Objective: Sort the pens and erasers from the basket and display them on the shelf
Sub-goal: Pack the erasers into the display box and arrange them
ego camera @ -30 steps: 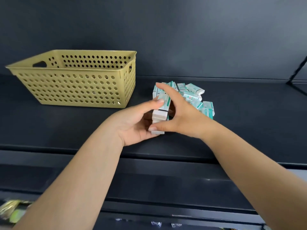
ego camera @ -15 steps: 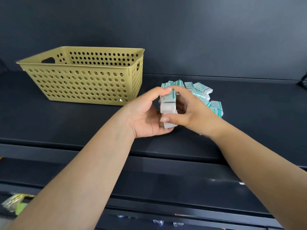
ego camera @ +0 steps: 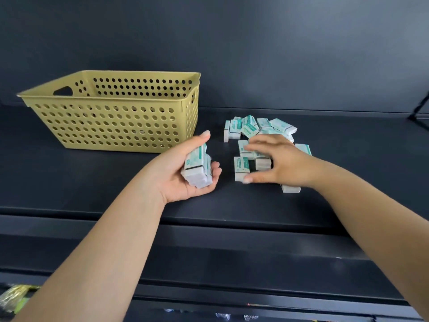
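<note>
A pile of white erasers with teal sleeves (ego camera: 257, 127) lies on the dark shelf (ego camera: 92, 177), right of a yellow perforated basket (ego camera: 111, 112). My left hand (ego camera: 183, 173) holds a small stack of erasers (ego camera: 197, 166) in its palm, thumb up along the top. My right hand (ego camera: 276, 159) reaches over the near part of the pile, fingers spread over standing erasers (ego camera: 241, 168), thumb low beside them. One eraser (ego camera: 290, 188) lies under my right wrist. No pens are visible.
The basket's inside is hidden from this angle. A dark back wall rises behind the shelf. Below the shelf's front edge runs another dark ledge, with shiny wrapped items (ego camera: 14, 296) at the lower left.
My hands have parted. The left hand kept the stack and drew left, while the right hand let go of it and moved right onto the pile.
</note>
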The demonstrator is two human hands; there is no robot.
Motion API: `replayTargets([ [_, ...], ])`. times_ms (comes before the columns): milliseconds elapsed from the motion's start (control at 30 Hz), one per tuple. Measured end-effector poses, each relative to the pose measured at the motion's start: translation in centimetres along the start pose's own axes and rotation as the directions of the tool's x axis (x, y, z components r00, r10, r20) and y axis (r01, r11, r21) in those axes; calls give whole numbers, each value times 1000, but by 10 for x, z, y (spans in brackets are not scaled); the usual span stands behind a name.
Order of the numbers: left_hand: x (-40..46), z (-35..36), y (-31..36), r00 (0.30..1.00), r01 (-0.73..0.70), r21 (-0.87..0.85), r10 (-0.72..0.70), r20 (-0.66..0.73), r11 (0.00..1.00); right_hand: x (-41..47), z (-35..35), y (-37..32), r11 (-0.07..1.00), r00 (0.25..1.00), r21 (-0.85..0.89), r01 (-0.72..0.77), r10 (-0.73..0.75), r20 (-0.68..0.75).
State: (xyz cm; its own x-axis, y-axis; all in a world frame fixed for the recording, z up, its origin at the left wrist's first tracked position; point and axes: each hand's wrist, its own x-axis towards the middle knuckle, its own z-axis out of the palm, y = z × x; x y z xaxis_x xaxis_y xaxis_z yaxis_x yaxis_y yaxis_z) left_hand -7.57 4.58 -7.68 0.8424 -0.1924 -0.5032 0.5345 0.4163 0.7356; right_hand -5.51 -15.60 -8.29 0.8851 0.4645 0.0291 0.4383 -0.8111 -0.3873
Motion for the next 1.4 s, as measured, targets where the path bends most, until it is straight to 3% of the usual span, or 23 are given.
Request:
replayTargets([
  [67,0,0,-2,1000,15,67,-15,1,998,3,7,-2,991,998,-132,-19,26,55],
  [167,4,1,-1,1000,8,110,-7,-6,994,5,13,-4,983,1000,-181,-21,20,-11],
  [400,6,4,1,999,33,42,-33,-1,999,8,10,-6,992,999,-127,-19,25,46],
  [467,6,4,1,999,39,-10,-39,-3,999,7,6,-8,999,998,-3,-47,47,46],
  [533,8,4,1,999,35,-30,-35,-6,999,4,-3,-13,968,996,235,-88,93,-10],
  [633,10,6,1,999,40,-83,-39,8,996,0,-20,-32,876,992,481,27,35,-119],
  [733,12,12,1,997,50,-136,-40,71,989,5,-25,-60,888,983,431,162,-105,-153],
  [833,14,16,2,997,43,-172,-30,73,984,18,-17,-72,952,975,265,155,-104,-194],
  [933,16,17,3,994,49,-153,-33,106,987,23,-11,-73,976,984,178,125,-99,-146],
  [1100,13,19,3,989,-30,-72,40,141,997,28,-10,-70,951,992,286,122,-103,-79],
  [1233,13,21,1,986,-47,-97,61,153,994,2,-23,-40,873,986,487,-4,84,-143],
  [1400,18,26,-5,987,-29,-58,38,155,998,-39,-3,4,896,864,177,-406,440,-245],
])
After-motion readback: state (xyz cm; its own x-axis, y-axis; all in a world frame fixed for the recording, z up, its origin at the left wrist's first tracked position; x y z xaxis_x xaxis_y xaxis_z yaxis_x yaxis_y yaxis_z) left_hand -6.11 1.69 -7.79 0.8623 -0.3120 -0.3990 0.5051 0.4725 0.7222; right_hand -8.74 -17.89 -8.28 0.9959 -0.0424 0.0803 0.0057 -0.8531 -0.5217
